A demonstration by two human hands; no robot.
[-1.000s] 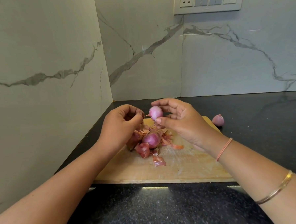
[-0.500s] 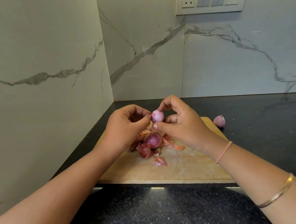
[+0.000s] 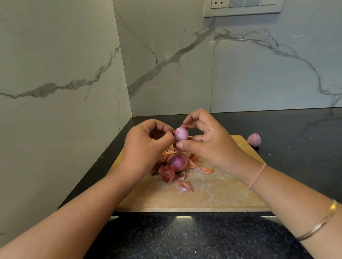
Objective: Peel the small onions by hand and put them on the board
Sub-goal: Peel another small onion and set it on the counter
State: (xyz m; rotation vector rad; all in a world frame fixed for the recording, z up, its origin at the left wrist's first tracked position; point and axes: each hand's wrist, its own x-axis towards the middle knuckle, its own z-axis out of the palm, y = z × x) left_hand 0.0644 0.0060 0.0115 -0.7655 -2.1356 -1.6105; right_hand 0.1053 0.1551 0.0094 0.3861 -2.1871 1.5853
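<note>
- Held up in the air over the far part of the board [image 3: 209, 194]: a small onion [image 3: 180, 133], pale pink and white, mostly bare of skin.
- Right hand [image 3: 208, 145]: grip pinching the small onion, thumb under it, first finger on top, the other fingers curled loosely behind.
- Left hand [image 3: 145, 148]: fingers curled, grip pinching the left end of the small onion, where a little dark red bit of skin shows.
- Both hands close together, with only the small onion between them.
- Lying on the board, right below the hands: a bigger purple onion [image 3: 176, 161], with some skin on it.
- Around the purple onion, touching it: a heap of dry peels [image 3: 186, 187], red and orange, one piece a bit nearer than the rest.
- Off the board, on the black tabletop [image 3: 192, 243] just past the board's far right corner: another pink onion [image 3: 254, 139], alone.
- Board made of light wood, flat on the tabletop, pushed near the corner of the walls.
- On the right wrist: a thin pink band [image 3: 257, 176]; farther up that arm, a gold bangle [image 3: 319, 224].
- On a right finger: a small ring [image 3: 202, 138].
- Behind and to the left: grey marble walls [image 3: 64, 75] with dark veins.
- High on the back wall: a switch panel [image 3: 242, 0] with a plug socket.
</note>
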